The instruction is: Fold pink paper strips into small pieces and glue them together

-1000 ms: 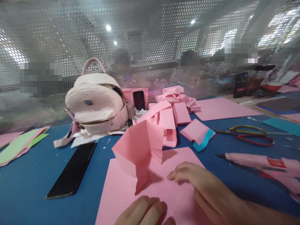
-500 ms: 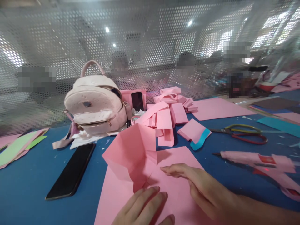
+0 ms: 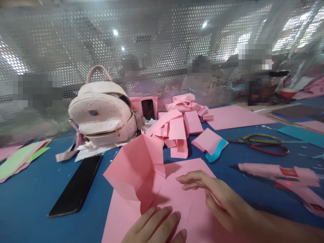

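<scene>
A perforated metal screen [image 3: 162, 50] rises behind your blue bench [image 3: 30, 199], with blurred figures beyond it.

Head view: your left hand [image 3: 154, 227] lies flat with its fingers spread on the near part of the pink paper sheet [image 3: 177, 202], gripping nothing. Your right hand [image 3: 215, 199] rests just to its right on the same sheet, fingers loosely extended and pressing the paper, not clamped on anything. Just beyond your left hand, the sheet's folded-up corner flap [image 3: 136, 168] stands raised off the bench. Further left of that hand a black phone [image 3: 77, 185] lies face up, and beyond it sits a pale pink backpack [image 3: 103, 114]. Ahead of both hands is a heap of pink paper strips [image 3: 177, 128], with a folded pink piece edged in teal [image 3: 211, 143] beside it. To the right of your right hand lie a pink glue gun [image 3: 280, 173] and, further off, scissors [image 3: 263, 143].
</scene>
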### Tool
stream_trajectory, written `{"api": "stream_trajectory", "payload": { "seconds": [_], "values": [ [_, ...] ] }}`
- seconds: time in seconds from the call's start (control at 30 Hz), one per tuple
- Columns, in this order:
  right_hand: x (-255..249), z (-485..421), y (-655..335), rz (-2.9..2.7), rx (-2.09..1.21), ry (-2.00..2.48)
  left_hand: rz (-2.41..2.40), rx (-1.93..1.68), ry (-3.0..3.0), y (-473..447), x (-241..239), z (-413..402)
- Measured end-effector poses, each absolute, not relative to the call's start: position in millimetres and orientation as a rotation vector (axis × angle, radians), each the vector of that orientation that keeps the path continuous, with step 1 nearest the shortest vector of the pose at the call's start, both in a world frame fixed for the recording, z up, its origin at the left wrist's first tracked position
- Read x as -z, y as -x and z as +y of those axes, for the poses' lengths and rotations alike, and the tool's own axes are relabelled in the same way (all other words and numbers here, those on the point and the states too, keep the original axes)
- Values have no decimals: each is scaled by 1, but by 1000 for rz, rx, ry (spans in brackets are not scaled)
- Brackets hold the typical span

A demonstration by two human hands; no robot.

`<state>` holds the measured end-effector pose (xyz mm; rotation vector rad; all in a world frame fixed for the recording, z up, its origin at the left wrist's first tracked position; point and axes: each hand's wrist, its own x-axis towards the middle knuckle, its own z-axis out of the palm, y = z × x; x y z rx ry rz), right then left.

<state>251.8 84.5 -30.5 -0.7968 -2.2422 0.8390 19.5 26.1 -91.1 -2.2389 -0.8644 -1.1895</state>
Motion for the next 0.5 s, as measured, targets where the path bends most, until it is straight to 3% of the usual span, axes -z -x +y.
{"api": "stream_trajectory", "payload": {
  "seconds": [0.13, 0.5],
  "values": [
    [32, 80, -252, -2207, -801, 807, -899, 1194, 2206, -19, 91, 25],
    [31, 76, -261, -2377, -158, 693, -913, 911, 2257, -6, 85, 22]
  ]
}}
